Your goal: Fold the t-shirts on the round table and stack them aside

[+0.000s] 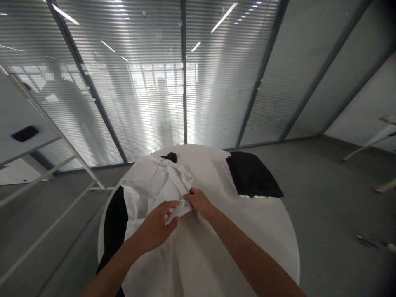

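Observation:
A rumpled white garment (148, 181) lies over the left half of the round white table (262, 231). My left hand (159, 225) rests at the garment's edge, its fingers apart and the thumb separate from them. Just to its right, my right hand (196, 200) pinches a part of the white cloth between thumb and fingers. Black fabric (116, 218) hangs along the table's left side, partly beneath the white garment, and a small black piece (170, 156) shows behind it.
A folded black item (255, 173) lies at the table's back right. On the left stands a white metal frame (77, 154) near a whiteboard. Glass panels with blinds (216, 95) run behind the table. Light-coloured furniture legs (365, 150) show at the far right.

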Action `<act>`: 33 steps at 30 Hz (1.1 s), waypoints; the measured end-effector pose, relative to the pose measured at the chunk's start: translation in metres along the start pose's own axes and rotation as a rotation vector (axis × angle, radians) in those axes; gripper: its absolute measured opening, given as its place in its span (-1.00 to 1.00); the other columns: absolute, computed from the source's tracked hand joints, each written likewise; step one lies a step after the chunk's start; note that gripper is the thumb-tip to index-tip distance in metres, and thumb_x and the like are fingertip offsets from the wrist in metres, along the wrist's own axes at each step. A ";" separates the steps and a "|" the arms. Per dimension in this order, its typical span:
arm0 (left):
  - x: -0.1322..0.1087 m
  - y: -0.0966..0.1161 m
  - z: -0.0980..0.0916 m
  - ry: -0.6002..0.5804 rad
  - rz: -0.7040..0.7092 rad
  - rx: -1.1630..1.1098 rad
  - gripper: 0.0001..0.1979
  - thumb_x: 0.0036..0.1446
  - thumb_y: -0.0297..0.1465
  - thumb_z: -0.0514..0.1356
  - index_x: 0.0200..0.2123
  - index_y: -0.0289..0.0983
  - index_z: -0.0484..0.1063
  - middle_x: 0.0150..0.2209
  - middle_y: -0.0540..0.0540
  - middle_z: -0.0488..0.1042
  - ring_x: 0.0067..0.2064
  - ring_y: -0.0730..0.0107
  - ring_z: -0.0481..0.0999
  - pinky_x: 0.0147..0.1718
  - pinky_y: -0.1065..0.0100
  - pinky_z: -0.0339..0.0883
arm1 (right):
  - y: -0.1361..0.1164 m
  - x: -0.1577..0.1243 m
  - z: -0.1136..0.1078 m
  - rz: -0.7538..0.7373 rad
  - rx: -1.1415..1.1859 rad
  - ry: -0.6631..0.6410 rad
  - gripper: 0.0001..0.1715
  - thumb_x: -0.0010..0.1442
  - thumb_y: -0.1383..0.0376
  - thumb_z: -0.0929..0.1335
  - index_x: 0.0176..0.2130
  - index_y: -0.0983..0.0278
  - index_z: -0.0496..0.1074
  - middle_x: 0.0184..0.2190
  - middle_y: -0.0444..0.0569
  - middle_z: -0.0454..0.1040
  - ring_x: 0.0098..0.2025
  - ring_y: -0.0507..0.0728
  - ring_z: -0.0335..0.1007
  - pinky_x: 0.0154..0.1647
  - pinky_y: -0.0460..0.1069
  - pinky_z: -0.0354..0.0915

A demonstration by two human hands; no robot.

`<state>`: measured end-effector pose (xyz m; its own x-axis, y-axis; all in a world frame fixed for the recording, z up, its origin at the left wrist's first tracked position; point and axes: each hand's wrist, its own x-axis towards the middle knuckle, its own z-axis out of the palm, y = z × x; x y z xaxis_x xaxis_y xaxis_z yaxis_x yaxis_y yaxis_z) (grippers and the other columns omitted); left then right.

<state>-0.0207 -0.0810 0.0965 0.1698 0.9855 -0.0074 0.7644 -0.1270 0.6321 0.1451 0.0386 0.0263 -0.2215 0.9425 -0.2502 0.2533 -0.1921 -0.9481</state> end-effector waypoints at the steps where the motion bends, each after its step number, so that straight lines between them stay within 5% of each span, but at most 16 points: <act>1: -0.006 -0.007 -0.003 0.011 -0.037 0.083 -0.55 0.19 -0.23 0.08 0.15 -0.11 0.34 0.07 -0.11 0.47 -0.02 0.27 0.51 -0.01 0.28 0.35 | 0.000 0.001 -0.002 0.025 0.073 -0.009 -0.86 0.03 0.33 0.34 -0.32 0.30 0.44 -0.47 -0.12 0.47 -0.50 0.03 0.35 -0.48 -0.09 0.22; 4: -0.026 -0.030 -0.011 -0.024 -0.117 0.349 -0.58 0.17 -0.18 0.10 0.06 -0.15 0.43 -0.02 -0.16 0.52 0.02 0.13 0.49 0.05 0.14 0.28 | 0.001 0.000 -0.009 0.093 0.271 0.000 -0.90 0.04 0.28 0.35 -0.40 0.28 0.38 -0.57 -0.17 0.39 -0.56 0.01 0.31 -0.50 -0.08 0.26; 8: -0.046 -0.043 -0.017 -0.034 -0.162 0.504 -0.66 0.22 -0.25 0.04 -0.03 -0.19 0.48 -0.11 -0.17 0.54 -0.04 0.11 0.50 0.00 0.08 0.27 | -0.002 -0.003 -0.020 0.095 0.471 0.075 -0.82 0.07 0.21 0.38 -0.32 0.26 0.37 -0.43 -0.10 0.45 -0.44 0.04 0.42 -0.42 -0.05 0.39; 19: -0.048 0.019 -0.022 0.051 0.086 0.108 -0.70 0.32 -0.30 -0.04 -0.11 -0.19 0.46 -0.17 -0.11 0.51 -0.15 0.33 0.51 -0.11 0.32 0.35 | -0.041 -0.001 -0.109 -0.181 0.732 0.285 -0.78 0.15 0.15 0.36 -0.21 0.14 0.28 -0.22 -0.12 0.48 -0.19 0.10 0.48 -0.18 0.06 0.47; 23: -0.039 0.025 -0.013 0.031 0.092 0.121 -0.67 0.31 -0.36 -0.04 0.01 -0.15 0.44 -0.16 -0.09 0.49 -0.15 0.34 0.51 -0.11 0.33 0.34 | -0.018 -0.024 -0.092 0.118 0.403 0.251 -0.70 0.16 0.13 0.37 -0.14 0.18 0.29 -0.10 -0.01 0.45 -0.27 0.08 0.48 -0.36 -0.02 0.43; 26: -0.035 0.025 0.000 -0.013 0.096 0.165 -0.63 0.30 -0.39 -0.04 0.08 -0.10 0.41 -0.16 -0.08 0.49 -0.14 0.32 0.50 -0.11 0.32 0.34 | 0.001 -0.048 -0.065 0.320 0.233 -0.046 -0.50 0.24 -0.09 0.24 -0.13 0.26 0.32 -0.18 0.07 0.48 -0.45 0.07 0.46 -0.47 -0.01 0.39; 29: -0.036 0.024 0.012 -0.054 0.135 0.174 -0.62 0.30 -0.38 -0.05 0.11 -0.08 0.38 -0.13 -0.08 0.49 -0.12 0.33 0.50 -0.11 0.30 0.34 | 0.007 -0.066 -0.041 0.281 0.142 -0.291 -0.41 0.22 -0.16 0.21 -0.18 0.30 0.33 -0.26 0.07 0.50 -0.47 0.08 0.47 -0.53 -0.05 0.35; 33: -0.040 0.015 0.013 -0.029 0.173 0.285 -0.62 0.27 -0.33 0.00 0.12 -0.10 0.37 -0.08 -0.11 0.50 -0.02 0.24 0.46 0.04 0.15 0.27 | 0.001 -0.076 -0.024 0.108 0.118 -0.273 -0.61 0.11 0.20 0.39 -0.10 0.23 0.23 -0.31 -0.04 0.47 -0.46 0.05 0.48 -0.53 -0.10 0.34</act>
<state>-0.0082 -0.1241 0.0958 0.3266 0.9435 0.0563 0.8655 -0.3225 0.3834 0.1853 -0.0267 0.0487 -0.4476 0.8098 -0.3792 0.1821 -0.3326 -0.9253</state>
